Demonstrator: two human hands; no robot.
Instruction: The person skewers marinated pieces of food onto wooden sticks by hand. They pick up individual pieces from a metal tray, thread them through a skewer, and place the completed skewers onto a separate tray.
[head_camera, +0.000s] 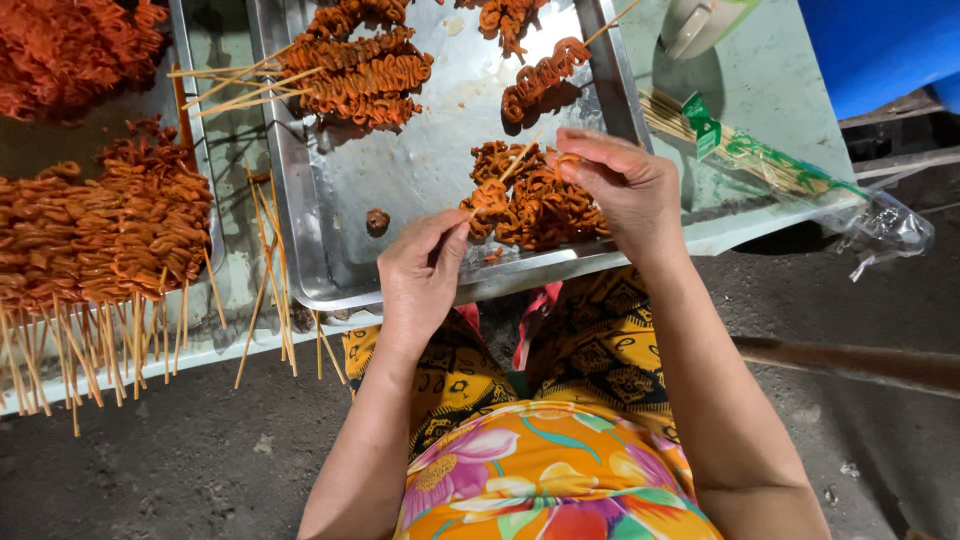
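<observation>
Pinching bamboo skewer (512, 165) w/ orange meat piece (490, 196): left hand (420, 275), fingers closed. Right hand (622, 185) pinches strip end at skewer tip, over metal tray (330, 200) front edge, above loose meat pile (545, 205).

A thin bamboo skewer (507, 168) slants up and to the right over the near part of a metal tray (420, 170). On its lower end sits a folded, ruffled strip of orange-red marinated meat (490, 197). A smaller orange piece (567, 160), probably the same meat, is pinched just beside the skewer's upper end, above a loose heap of meat (545, 205).
</observation>
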